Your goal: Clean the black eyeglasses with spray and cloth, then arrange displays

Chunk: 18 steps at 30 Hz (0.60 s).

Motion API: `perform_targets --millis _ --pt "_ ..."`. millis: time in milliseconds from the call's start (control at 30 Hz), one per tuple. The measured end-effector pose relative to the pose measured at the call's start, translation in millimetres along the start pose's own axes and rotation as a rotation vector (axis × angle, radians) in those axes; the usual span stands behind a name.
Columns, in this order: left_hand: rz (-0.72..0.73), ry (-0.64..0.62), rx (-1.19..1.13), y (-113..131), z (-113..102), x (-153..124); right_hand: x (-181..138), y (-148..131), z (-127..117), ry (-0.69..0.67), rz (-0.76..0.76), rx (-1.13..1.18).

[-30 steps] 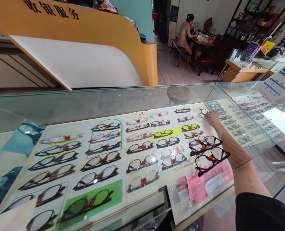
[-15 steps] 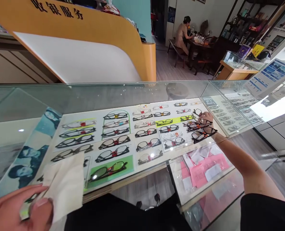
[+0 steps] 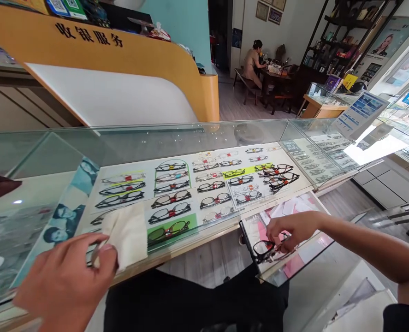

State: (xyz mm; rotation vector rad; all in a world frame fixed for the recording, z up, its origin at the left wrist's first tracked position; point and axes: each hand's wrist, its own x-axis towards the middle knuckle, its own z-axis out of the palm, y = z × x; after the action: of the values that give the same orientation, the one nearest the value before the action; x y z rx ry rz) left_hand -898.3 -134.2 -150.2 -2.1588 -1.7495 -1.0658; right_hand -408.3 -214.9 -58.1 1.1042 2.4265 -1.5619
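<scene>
My left hand [image 3: 71, 272] is closed on a cream cleaning cloth [image 3: 131, 233], thumb against fingers, over the front left of the display case. At the right, my right hand [image 3: 289, 230] pinches a pair of black-framed eyeglasses [image 3: 263, 249] above the pulled-out glass-sided drawer [image 3: 247, 226]. My fingers hide part of that pair. Pink and white papers [image 3: 296, 266] lie in the drawer beneath. Several rows of eyeglasses [image 3: 172, 198] rest on the white display board, and dark frames [image 3: 283, 179] overlap at its right end.
A glass display case [image 3: 138, 133] spans the view. Behind it stands an orange and white counter [image 3: 156, 53]. Another person [image 3: 252, 62] sits at a table farther back. A tilted info sign [image 3: 359, 113] stands on the case at right.
My right hand has moved from the right end of the display board down and toward me, over the drawer, with a pair of eyeglasses. My left hand and the cloth sit farther right in view.
</scene>
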Motion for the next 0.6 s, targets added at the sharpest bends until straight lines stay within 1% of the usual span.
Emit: perform_targets --millis 33,67,100,133,167,200,267,300,367,467,533,600 --pt "0.056 0.012 0.054 3.5 -2.3 1.6 -5.1 -23.3 -12.0 0.01 -0.048 0.017" --pt "0.107 0.022 0.103 5.8 -3.8 2.8 -11.0 -44.8 -27.6 0.064 -0.069 0.001" --pt "0.143 0.03 0.138 7.0 -4.7 3.7 -17.0 -62.9 -45.8 0.156 -0.072 -0.052" --pt "0.155 0.041 0.152 7.4 -4.8 4.2 -22.3 -76.0 -65.7 0.26 -0.046 -0.136" --pt "0.157 0.052 0.159 7.2 -4.3 4.4 -26.2 -83.1 -86.0 0.358 0.002 -0.238" --pt "0.156 0.061 0.165 6.7 -3.3 4.3 -28.1 -83.7 -105.7 0.449 0.065 -0.351" --pt "0.145 0.094 0.17 5.4 -0.5 3.8 -25.4 -67.1 -139.7 0.583 0.217 -0.578" --pt "0.132 0.112 0.169 4.8 1.0 3.6 -21.0 -52.1 -152.8 0.63 0.279 -0.684" --pt "0.118 0.127 0.166 3.9 3.6 3.5 -8.6 -16.6 -170.9 0.678 0.343 -0.869" --pt "0.126 0.126 0.16 2.3 6.6 4.1 10.7 30.7 -181.0 0.681 0.407 -1.013" --pt "0.149 0.147 0.158 0.1 8.6 4.5 19.5 51.9 -181.2 0.663 0.462 -1.018" --pt "0.163 0.172 0.155 -2.7 10.7 4.4 24.6 66.2 -179.9 0.65 0.502 -0.992"
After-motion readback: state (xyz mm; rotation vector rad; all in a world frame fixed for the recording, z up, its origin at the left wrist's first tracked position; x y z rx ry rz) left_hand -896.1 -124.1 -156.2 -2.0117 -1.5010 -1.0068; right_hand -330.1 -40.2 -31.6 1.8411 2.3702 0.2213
